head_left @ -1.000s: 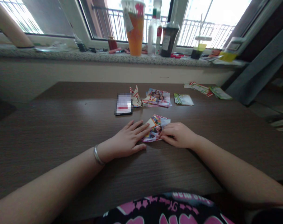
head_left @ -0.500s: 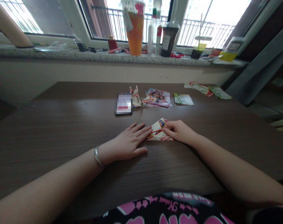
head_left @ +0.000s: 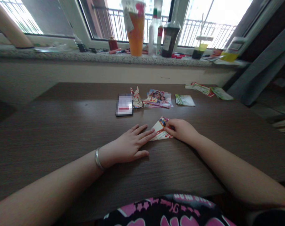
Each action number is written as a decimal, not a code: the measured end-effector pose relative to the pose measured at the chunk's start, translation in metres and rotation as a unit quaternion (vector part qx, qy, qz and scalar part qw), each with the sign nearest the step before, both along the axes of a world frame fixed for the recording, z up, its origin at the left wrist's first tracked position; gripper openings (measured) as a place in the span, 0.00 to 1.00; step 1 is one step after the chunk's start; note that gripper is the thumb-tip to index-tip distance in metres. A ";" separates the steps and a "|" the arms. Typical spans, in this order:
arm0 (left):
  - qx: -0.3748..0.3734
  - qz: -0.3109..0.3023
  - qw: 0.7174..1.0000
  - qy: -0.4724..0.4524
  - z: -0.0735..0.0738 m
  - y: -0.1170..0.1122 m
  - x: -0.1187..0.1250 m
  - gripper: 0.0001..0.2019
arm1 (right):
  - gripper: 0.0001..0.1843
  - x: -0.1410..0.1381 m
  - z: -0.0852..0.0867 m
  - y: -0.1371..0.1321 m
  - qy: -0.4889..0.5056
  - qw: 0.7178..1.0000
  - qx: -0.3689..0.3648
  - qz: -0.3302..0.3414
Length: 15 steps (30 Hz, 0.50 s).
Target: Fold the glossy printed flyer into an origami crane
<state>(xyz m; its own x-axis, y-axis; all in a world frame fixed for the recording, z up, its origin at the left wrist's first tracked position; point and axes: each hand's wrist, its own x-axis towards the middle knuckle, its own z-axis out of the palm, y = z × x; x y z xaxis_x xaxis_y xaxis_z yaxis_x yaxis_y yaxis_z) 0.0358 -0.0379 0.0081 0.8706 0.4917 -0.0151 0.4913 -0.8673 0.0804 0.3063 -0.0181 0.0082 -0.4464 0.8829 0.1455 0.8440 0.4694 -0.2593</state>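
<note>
A small printed paper (head_left: 160, 131), folded into a triangle with its white and red side up, lies on the dark wooden table (head_left: 62, 125). My left hand (head_left: 129, 146) lies flat with fingers stretched out, the fingertips holding down the paper's left corner. My right hand (head_left: 183, 130) presses with closed fingers on the paper's upper right corner, covering that edge. A silver bangle (head_left: 98, 158) circles my left wrist.
Beyond the hands lie a phone (head_left: 124, 105), a crumpled folded paper (head_left: 137, 98), a stack of colourful leaflets (head_left: 159, 98) and green leaflets (head_left: 184, 100). More leaflets (head_left: 209, 91) sit far right. On the windowsill (head_left: 50, 56) stand an orange drink (head_left: 135, 28), bottles and a dark cup (head_left: 170, 37).
The paper went from lying open with its picture side up to being folded over into a triangle. My right hand moved up along the fold to the top corner; my left hand stayed put.
</note>
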 end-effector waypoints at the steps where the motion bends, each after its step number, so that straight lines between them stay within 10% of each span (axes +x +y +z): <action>1: 0.000 -0.002 1.000 -0.001 0.000 0.000 0.000 0.35 | 0.10 0.000 0.000 0.000 -0.001 1.000 -0.005 -0.002; 15: 0.008 -0.030 0.999 -0.035 0.000 -0.003 0.001 0.32 | 0.08 0.003 -0.002 0.004 -0.020 0.999 -0.012 -0.025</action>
<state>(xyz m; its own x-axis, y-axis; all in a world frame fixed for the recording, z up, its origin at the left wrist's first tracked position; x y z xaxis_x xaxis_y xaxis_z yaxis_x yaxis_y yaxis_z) 0.0370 -0.0407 0.0080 0.8974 0.4378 0.0547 0.4315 -0.8967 0.0985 0.3093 -0.0138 0.0062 -0.4060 0.9076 0.1070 0.8762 0.4198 -0.2365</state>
